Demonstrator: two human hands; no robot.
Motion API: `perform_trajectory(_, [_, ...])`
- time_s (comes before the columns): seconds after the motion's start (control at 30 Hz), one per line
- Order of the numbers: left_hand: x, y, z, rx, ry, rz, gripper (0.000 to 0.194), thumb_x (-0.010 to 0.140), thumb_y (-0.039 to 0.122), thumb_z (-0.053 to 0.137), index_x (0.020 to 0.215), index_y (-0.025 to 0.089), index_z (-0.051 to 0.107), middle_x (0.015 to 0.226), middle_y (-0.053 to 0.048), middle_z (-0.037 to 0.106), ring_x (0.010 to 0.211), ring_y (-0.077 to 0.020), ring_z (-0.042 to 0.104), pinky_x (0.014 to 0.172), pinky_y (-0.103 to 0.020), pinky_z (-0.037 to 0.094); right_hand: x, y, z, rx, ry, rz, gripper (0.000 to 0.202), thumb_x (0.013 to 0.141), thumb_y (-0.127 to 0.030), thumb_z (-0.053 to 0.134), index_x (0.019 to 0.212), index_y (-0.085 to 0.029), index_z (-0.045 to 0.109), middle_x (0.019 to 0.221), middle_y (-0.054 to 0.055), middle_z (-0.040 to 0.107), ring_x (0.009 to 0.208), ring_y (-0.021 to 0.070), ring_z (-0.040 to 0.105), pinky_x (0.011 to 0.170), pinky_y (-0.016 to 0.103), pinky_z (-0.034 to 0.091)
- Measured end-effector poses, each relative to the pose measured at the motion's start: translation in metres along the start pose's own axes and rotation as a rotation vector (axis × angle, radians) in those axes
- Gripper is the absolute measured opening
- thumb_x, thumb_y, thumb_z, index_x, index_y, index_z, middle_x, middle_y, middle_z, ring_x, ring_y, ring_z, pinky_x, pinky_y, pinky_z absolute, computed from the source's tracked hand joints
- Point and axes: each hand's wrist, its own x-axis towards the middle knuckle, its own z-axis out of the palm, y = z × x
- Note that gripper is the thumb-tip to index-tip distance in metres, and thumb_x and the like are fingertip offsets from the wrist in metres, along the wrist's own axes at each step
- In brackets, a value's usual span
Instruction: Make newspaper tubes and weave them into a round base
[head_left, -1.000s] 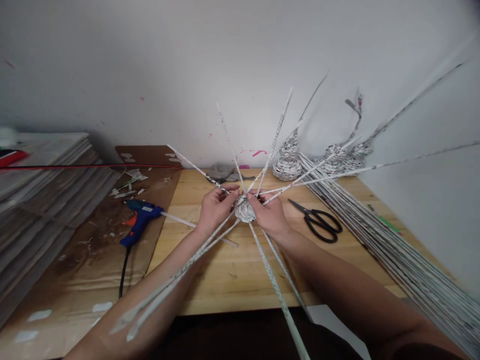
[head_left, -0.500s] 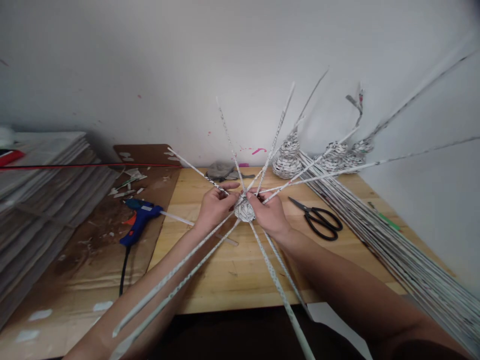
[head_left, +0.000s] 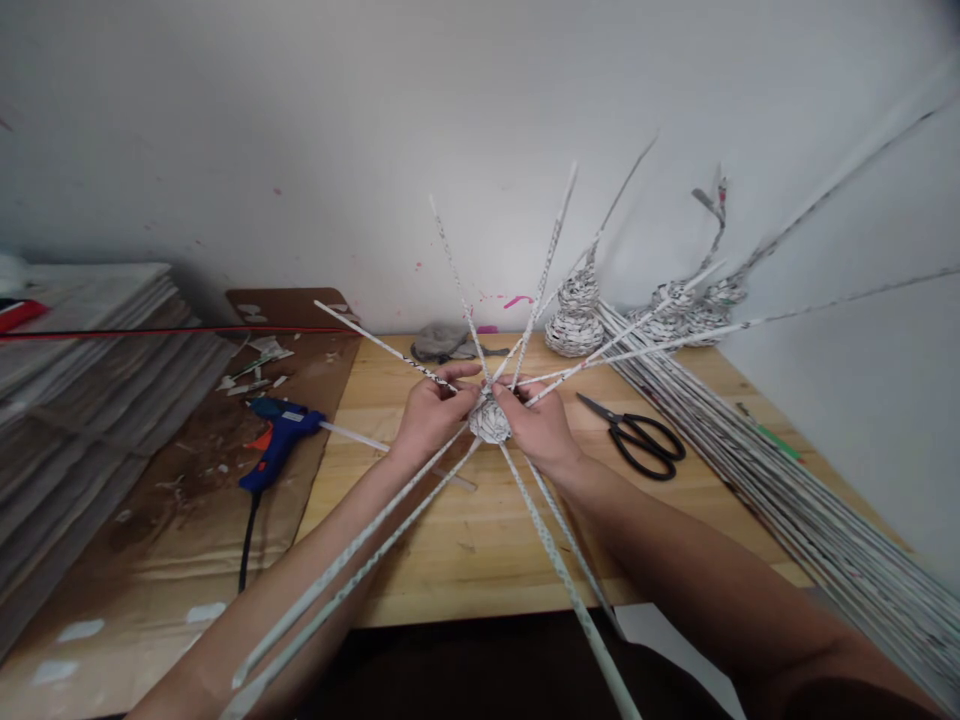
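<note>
Between my hands is a small round weave of rolled newspaper, with several long paper tubes fanning out from it in all directions. My left hand pinches its left edge, thumb on top, where a tube runs off to the upper left. On the other side my right hand grips the upper right edge, its thumb pressed close to the left thumb. Tubes pass between and beneath the right fingers, which are partly hidden. Toward me, other tubes hang over my left forearm and the table's front edge.
Black-handled scissors lie right of my hands, beside a long bundle of paper tubes. Woven gourd shapes stand by the wall. At left are a blue glue gun on cardboard, a glue stick and stacked newspapers.
The tubes have swung slightly; the upper-left one now reaches further left and the upright ones lean a little left. Both hands keep their hold in nearly the same place.
</note>
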Motion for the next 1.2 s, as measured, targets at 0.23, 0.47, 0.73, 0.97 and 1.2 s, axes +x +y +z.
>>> perform_trajectory(0.23, [-0.003,0.006,0.005,-0.035,0.012,-0.025,0.049,0.052,0.023,0.085,0.097,0.011,0.07,0.072,-0.002,0.071,0.063,-0.0135,0.063,0.065,-0.026,0.05,0.002,0.0,-0.001,-0.001,0.025,-0.002,0.025,0.077,-0.04,0.067,0.085,-0.016,0.069,0.073,0.003,0.07,0.065,0.0166,0.062,0.063,0.028,0.048])
perform_trajectory(0.47, [-0.003,0.006,0.008,-0.175,-0.02,-0.146,0.042,0.05,0.024,0.088,0.087,0.013,0.071,0.07,-0.002,0.07,0.061,-0.0136,0.063,0.064,-0.027,0.051,0.006,0.001,-0.004,0.005,0.066,-0.001,0.029,0.076,-0.042,0.068,0.088,-0.016,0.069,0.076,0.004,0.072,0.068,0.0185,0.066,0.066,0.03,0.051])
perform_trajectory(0.73, [-0.005,0.009,0.005,-0.194,-0.054,-0.215,0.028,0.059,0.022,0.084,0.084,0.013,0.075,0.081,-0.006,0.074,0.069,-0.0148,0.067,0.066,-0.026,0.053,0.008,-0.004,-0.004,0.039,0.117,-0.008,0.028,0.074,-0.041,0.069,0.085,-0.016,0.069,0.076,0.005,0.072,0.069,0.0191,0.066,0.067,0.03,0.052])
perform_trajectory(0.97, [-0.008,0.015,-0.003,-0.24,-0.321,-0.227,0.048,0.06,0.016,0.085,0.106,0.02,0.073,0.119,-0.011,0.07,0.091,-0.0203,0.07,0.073,-0.029,0.057,0.016,-0.007,-0.01,0.134,0.192,-0.015,0.028,0.072,-0.041,0.071,0.084,-0.016,0.069,0.079,0.005,0.073,0.073,0.0196,0.068,0.07,0.03,0.052])
perform_trajectory(1.2, [-0.028,0.016,0.029,-0.216,-0.183,-0.1,0.075,0.062,0.026,0.088,0.13,0.028,0.056,0.13,-0.008,0.063,0.107,-0.0215,0.064,0.077,-0.028,0.057,0.019,-0.01,0.001,0.18,0.22,-0.087,0.025,0.075,-0.039,0.069,0.085,-0.017,0.069,0.081,0.004,0.073,0.075,0.0186,0.067,0.072,0.03,0.052])
